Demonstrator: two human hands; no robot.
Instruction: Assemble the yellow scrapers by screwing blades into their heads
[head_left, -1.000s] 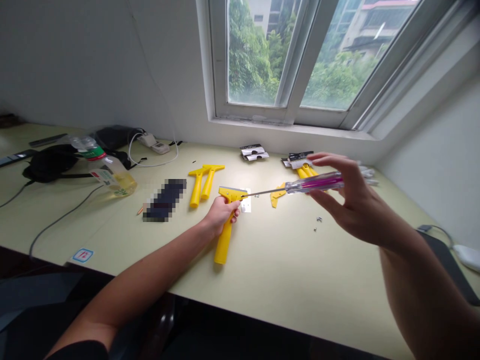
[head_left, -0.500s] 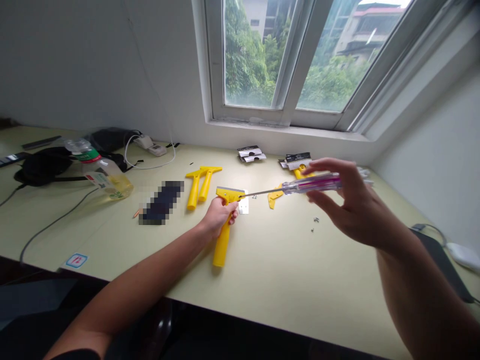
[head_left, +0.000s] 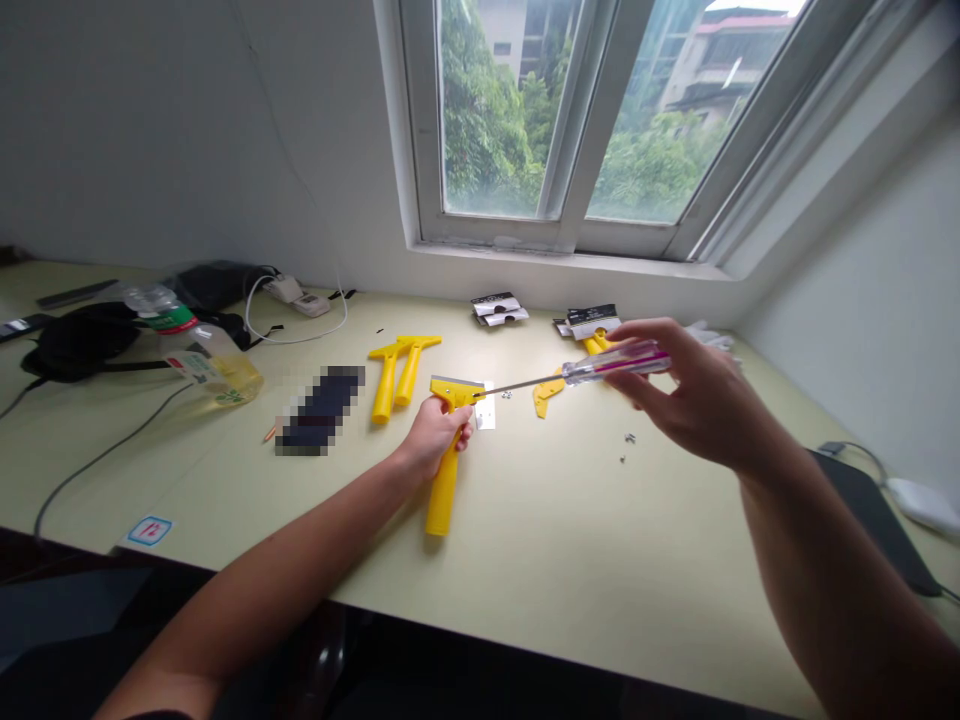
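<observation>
A yellow scraper (head_left: pixel 442 490) with a metal blade along its head is wrapped in my left hand (head_left: pixel 436 437), thumb and fingers closed around its neck. My right hand (head_left: pixel 694 405) grips the clear, purple-striped handle of a screwdriver (head_left: pixel 616 364). The screwdriver's shaft points left, and its tip meets the right side of the scraper's head. Beside the head lies a white metal plate or blade (head_left: pixel 487 412), with small screws (head_left: pixel 507 395) close by. A loose yellow scraper part (head_left: pixel 547 398) rests under the line of the screwdriver.
Two yellow scraper handles (head_left: pixel 384 385) lie left of centre. More screws (head_left: pixel 629 438) are at the right. Black-and-white packets (head_left: pixel 499 309) sit near the window wall. A bottle (head_left: pixel 214 360), a pixelated dark object (head_left: pixel 321 412) and cables occupy the left; a dark flat device (head_left: pixel 874 520) lies far right.
My right fingers have gone from loosely spread to more closed around the screwdriver handle. The scraper and my left hand stay in place; the view has shifted slightly.
</observation>
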